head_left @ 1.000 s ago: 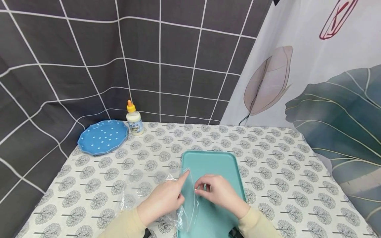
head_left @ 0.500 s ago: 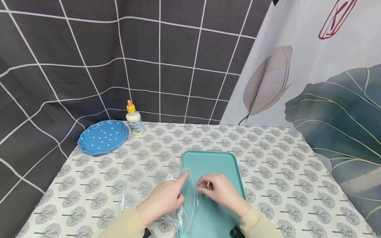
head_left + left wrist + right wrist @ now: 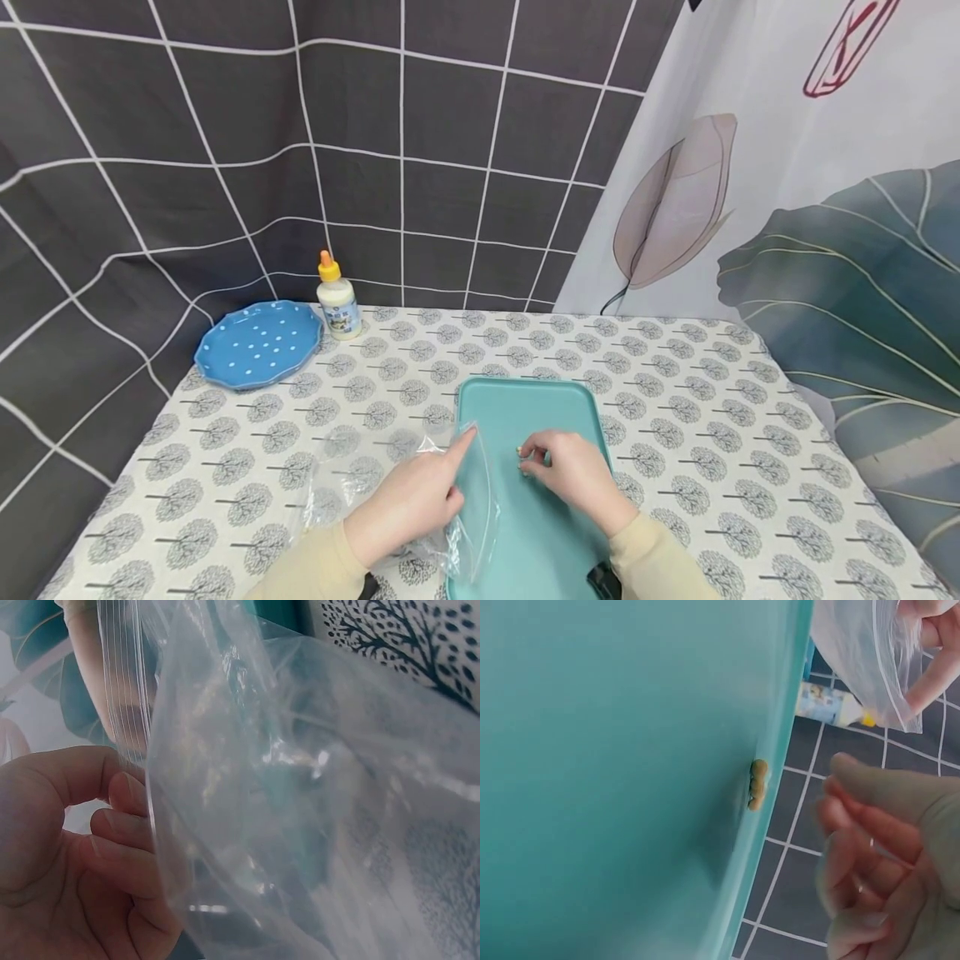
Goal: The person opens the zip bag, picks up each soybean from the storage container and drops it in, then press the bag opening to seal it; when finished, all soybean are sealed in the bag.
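Observation:
My left hand [image 3: 412, 504] holds a clear plastic zip bag [image 3: 477, 525], its index finger straight along the bag's mouth. In the left wrist view the other fingers curl against the bag's ribbed zip edge [image 3: 131, 690]. The bag overlaps the left side of a teal tray [image 3: 517, 404]. Over the tray hovers my right hand [image 3: 567, 471], fingers loosely bent; it looks blurred in its wrist view, with no object visible between the fingers. Small tan bead-like pieces [image 3: 758, 784] sit in a row on the tray there. A tiny pale spot shows at the fingertips in the head view, too small to identify.
A blue polka-dot plate [image 3: 258, 346] and a white glue bottle [image 3: 340, 308] with a yellow cap and orange tip stand at the back left. Tree-patterned cloth [image 3: 675, 400] covers the table. Dark gridded fabric [image 3: 450, 208] hangs behind.
My right hand has shifted right and slightly away from the bag over the tray. The left hand and the bag stay in place.

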Demonstrator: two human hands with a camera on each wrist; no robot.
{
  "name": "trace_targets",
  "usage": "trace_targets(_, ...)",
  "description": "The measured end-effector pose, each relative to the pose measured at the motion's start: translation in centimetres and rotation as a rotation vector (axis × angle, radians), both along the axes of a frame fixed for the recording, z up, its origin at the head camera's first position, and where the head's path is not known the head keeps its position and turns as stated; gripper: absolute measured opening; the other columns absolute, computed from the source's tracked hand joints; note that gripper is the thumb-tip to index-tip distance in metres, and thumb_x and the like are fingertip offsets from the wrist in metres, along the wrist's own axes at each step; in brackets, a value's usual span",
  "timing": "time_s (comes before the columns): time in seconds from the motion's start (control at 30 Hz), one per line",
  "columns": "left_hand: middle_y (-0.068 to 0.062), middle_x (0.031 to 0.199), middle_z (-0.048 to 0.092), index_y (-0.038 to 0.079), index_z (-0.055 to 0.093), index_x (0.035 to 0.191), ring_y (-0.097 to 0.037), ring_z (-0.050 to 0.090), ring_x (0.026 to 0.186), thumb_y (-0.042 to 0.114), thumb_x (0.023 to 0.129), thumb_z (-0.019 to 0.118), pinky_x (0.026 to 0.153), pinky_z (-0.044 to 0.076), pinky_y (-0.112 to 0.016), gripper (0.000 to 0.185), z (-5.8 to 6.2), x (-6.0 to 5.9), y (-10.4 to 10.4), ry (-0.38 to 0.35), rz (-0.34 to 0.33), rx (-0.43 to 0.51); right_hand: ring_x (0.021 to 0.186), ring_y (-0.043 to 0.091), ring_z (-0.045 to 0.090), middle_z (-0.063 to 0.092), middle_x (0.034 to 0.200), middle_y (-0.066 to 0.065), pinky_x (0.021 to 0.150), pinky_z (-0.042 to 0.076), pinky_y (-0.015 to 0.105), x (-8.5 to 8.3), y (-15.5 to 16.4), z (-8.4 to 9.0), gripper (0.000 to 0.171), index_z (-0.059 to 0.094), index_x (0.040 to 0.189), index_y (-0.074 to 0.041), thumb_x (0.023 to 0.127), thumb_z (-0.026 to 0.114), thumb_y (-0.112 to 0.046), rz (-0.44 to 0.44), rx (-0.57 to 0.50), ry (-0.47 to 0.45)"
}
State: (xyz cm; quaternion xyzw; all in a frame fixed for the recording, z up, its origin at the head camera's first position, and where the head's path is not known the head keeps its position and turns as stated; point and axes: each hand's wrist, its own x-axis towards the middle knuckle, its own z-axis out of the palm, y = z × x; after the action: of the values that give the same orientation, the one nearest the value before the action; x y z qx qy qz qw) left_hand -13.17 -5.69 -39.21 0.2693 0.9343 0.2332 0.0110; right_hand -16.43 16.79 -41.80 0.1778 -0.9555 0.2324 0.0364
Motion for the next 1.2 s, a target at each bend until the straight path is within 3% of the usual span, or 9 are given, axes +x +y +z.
trace_targets(0.33,0.008,0.053,0.037,-0.002,0.034,0.144,-0.004,0.035,0.046,0.006,0.075,0.062,0.043,0.033,-0.019,0.074,-0.05,-0.02,-0.02,0.007,-0.005,-0.004,0.054,0.001,0.042,0.049,0.059,-0.016,0.05,0.036,0.02,-0.24,0.02,-0.71,0.017,0.063,0.066,-0.024,0.071,0.08,-0.024,-0.08,0.104,-0.009)
trace_targets(0.73,0.009,0.053,0.038,0.0,0.032,0.146,-0.003,0.034,0.045,0.006,0.077,0.061,0.042,0.033,-0.019,0.076,-0.17,-0.1,-0.08,-0.028,0.008,0.005,0.053,0.006,0.042,0.05,0.058,-0.012,0.049,0.035,0.024,-0.32,-0.44,-0.76,0.021,0.059,0.065,-0.022,0.07,0.08,-0.023,-0.056,0.165,-0.095)
trace_targets(1.2,0.01,0.053,0.037,0.001,0.033,0.146,-0.003,0.034,0.045,0.007,0.076,0.062,0.042,0.033,-0.019,0.075,-0.19,-0.12,-0.02,-0.029,0.013,-0.001,0.052,0.004,0.041,0.05,0.057,-0.014,0.048,0.035,0.023,-0.35,-0.77,-0.93,0.024,0.055,0.062,-0.024,0.076,0.075,-0.021,-0.035,0.193,-0.036)
